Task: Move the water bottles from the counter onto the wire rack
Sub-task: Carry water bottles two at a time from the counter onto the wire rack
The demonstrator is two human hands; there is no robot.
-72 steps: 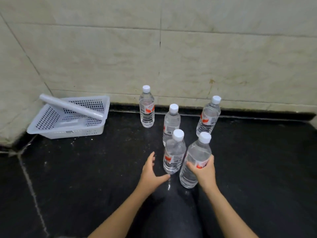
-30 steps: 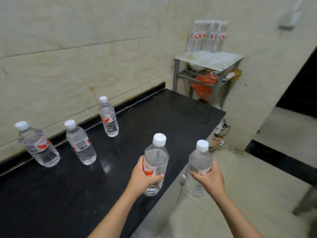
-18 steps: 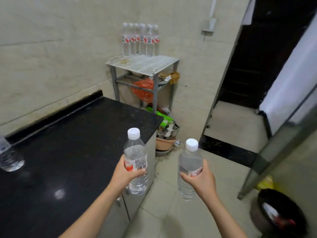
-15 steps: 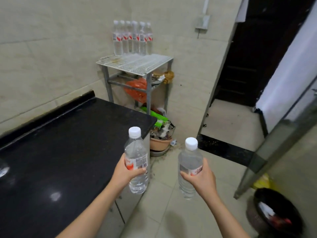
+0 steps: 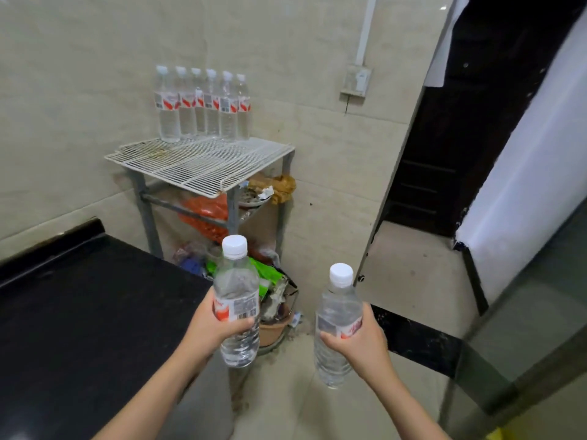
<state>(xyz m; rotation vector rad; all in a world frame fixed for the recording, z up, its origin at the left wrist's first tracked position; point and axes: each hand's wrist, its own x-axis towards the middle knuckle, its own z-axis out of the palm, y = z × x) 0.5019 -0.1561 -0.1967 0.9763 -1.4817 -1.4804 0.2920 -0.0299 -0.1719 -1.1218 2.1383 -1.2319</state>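
- Holding a water bottle (image 5: 236,281) upright in the left hand (image 5: 212,325), fingers and thumb curled round its labelled middle, white cap on top.
- Gripping a second water bottle (image 5: 338,309) in the right hand (image 5: 362,341), fingers wrapped round the lower half, also upright, to the right of the first and apart from it.
- Carrying both in the air, near in the scene, just past the right end of the black surface (image 5: 79,306) and above the tiled floor (image 5: 317,408).
- Facing the wire rack (image 5: 203,163), which stands farther off against the tiled wall, beyond the far right corner of the surface.
- Showing a row of six bottles (image 5: 203,106) upright and side by side along the far edge of the rack's white top grid, close to the wall.
- Showing, under that grid, an orange bag (image 5: 206,214) on a lower shelf, with mixed clutter and a brown pot (image 5: 273,328) at floor level.
- Opening to the right onto a dark doorway (image 5: 460,138).
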